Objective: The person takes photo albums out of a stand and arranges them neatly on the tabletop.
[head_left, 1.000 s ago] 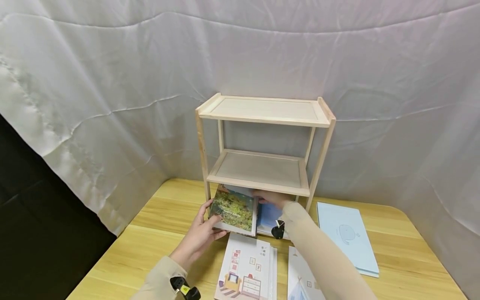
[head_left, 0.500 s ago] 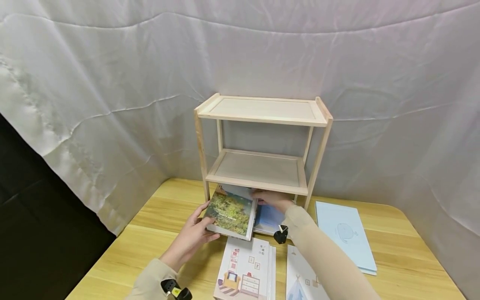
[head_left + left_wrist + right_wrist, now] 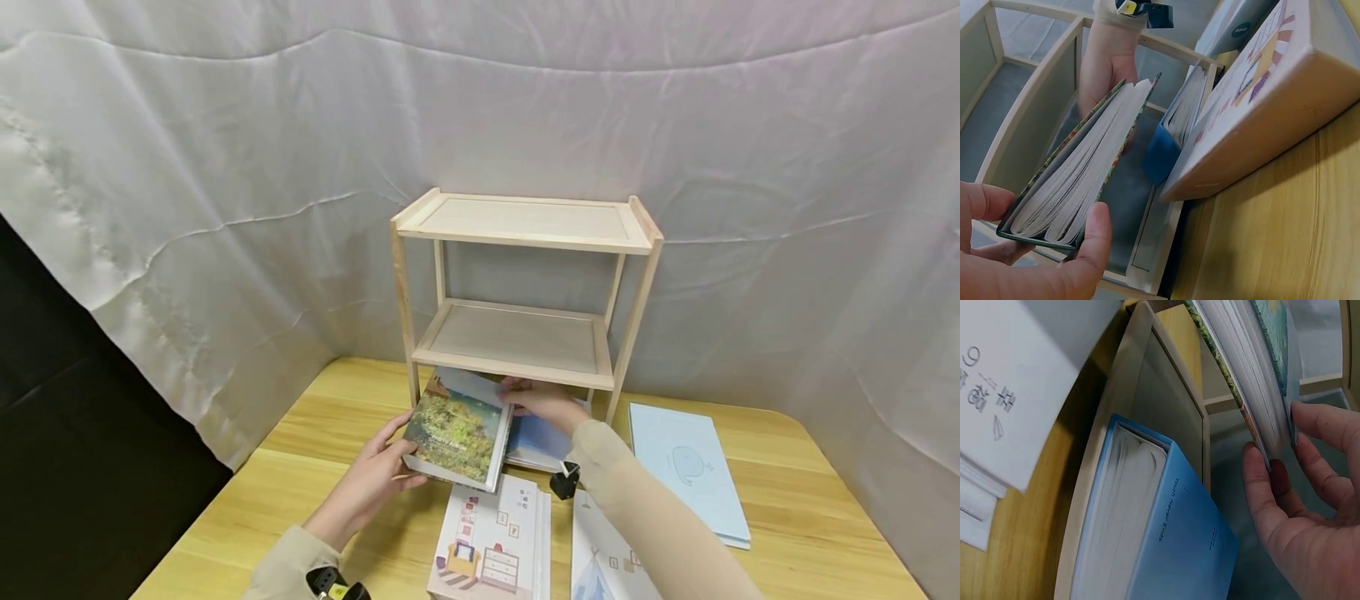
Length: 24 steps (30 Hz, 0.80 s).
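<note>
Both hands hold a thick photo album (image 3: 453,433) with a green leafy cover, tilted in front of the rack's bottom shelf. My left hand (image 3: 367,483) grips its near left corner, thumb on the cover. At the far right edge, my right hand (image 3: 547,402) pinches the album; in the right wrist view its fingertips (image 3: 1257,462) press both covers. The left wrist view shows the album's page block (image 3: 1085,169) between its covers. A blue album (image 3: 1191,531) lettered "Youth Never Ends" lies on the bottom shelf beside it, partly hidden by my right hand in the head view.
The pale wooden rack (image 3: 525,242) stands against a grey curtain (image 3: 525,108). In front lie a white album with furniture drawings (image 3: 483,533) and a white book with a tent drawing (image 3: 603,558). Right of the rack is a light blue whale book (image 3: 686,467).
The leafy album has come out from the bottom shelf, toward me and slightly left. My left hand moved down and left with it; my right hand stayed nearly in place.
</note>
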### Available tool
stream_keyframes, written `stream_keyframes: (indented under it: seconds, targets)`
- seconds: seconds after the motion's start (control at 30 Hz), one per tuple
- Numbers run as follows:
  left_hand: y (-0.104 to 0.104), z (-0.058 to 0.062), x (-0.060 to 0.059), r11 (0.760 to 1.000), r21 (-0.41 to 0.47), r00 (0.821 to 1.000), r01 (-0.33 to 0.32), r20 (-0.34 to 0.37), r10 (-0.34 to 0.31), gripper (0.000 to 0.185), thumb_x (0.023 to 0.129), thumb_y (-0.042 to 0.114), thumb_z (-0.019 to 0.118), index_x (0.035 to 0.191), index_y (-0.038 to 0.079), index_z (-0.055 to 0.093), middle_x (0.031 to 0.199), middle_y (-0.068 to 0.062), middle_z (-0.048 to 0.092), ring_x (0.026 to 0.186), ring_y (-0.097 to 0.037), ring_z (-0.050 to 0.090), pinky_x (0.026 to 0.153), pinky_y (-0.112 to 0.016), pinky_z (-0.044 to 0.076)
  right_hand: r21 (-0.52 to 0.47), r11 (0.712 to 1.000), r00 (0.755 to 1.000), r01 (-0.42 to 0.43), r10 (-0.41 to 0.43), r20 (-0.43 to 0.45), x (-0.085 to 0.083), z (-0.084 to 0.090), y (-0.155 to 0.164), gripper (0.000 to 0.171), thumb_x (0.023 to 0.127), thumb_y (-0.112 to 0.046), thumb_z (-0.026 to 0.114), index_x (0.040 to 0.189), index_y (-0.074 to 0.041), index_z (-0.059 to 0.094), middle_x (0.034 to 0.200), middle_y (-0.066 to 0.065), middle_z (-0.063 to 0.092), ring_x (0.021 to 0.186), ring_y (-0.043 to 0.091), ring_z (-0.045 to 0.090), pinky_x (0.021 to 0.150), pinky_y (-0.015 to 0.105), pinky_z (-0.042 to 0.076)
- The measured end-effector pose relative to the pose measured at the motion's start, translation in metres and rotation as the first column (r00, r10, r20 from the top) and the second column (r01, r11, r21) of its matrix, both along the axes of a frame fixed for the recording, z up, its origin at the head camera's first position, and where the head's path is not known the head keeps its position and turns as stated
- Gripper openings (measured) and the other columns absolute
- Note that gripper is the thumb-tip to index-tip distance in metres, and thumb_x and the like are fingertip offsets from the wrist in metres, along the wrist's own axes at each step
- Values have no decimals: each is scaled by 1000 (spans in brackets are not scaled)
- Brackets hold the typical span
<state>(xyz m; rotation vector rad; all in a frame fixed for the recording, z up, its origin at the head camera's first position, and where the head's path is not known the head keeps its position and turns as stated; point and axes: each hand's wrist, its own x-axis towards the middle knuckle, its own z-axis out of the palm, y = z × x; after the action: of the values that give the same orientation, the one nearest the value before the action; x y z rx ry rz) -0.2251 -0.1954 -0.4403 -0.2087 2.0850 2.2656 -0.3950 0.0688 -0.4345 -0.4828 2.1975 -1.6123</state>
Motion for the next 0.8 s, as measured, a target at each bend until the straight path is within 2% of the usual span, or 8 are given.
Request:
stream_keyframes:
  seconds: [0.1, 0.27, 0.33, 0.53, 0.7, 0.8]
  targets:
    - [-3, -1, 3, 1000, -18, 1000, 4, -3, -4, 68, 105, 5, 51, 169, 19, 33, 123, -18, 58, 90, -20, 62, 89, -42, 64, -8, 1000, 1000, 2, -2, -2, 3, 0, 0, 34, 104, -17, 70, 133, 0, 63, 127, 13, 67, 112, 22, 69, 109, 48, 58]
    - [-12, -1, 10, 998, -40, 999, 51, 4, -51, 70, 106, 5, 55, 170, 22, 33, 107, -9, 56, 83, -13, 54, 90, -37, 62, 10, 1000, 1000, -1, 1, -2, 10, 1, 1, 29, 105, -16, 70, 130, -3, 64, 118, 7, 68, 108, 18, 67, 109, 47, 58]
    - [-16, -2, 13, 996, -47, 997, 78, 8, -78, 70, 106, 7, 56, 170, 22, 32, 104, -7, 56, 84, -13, 55, 89, -35, 62, 11, 1000, 1000, 0, 0, -6, 13, 1, 1, 29, 104, -15, 71, 129, -3, 64, 116, 7, 68, 108, 18, 67, 107, 47, 59]
    - [-24, -4, 21, 990, -55, 992, 126, 13, -126, 69, 108, 10, 57, 171, 20, 29, 112, -10, 60, 88, -16, 61, 81, -28, 60, 14, 1000, 999, -17, 17, -29, 19, 0, 1, 32, 102, -15, 73, 130, -3, 65, 118, 11, 68, 107, 19, 68, 106, 46, 61]
    - [-29, -4, 25, 989, -63, 991, 135, -9, -136, 70, 108, 12, 58, 170, 15, 28, 123, -15, 58, 93, -18, 64, 85, -31, 62, 6, 1000, 997, -29, 29, -78, 22, -1, 1, 33, 102, -15, 73, 131, -2, 65, 120, 15, 68, 103, 20, 68, 105, 49, 60]
    - [-31, -5, 29, 989, -67, 991, 131, -13, -133, 70, 107, 12, 60, 170, 15, 30, 126, -17, 58, 95, -19, 65, 87, -33, 63, 18, 999, 992, -30, 32, -120, 26, 0, 0, 34, 101, -16, 74, 130, -1, 66, 119, 16, 68, 101, 19, 69, 102, 46, 62]
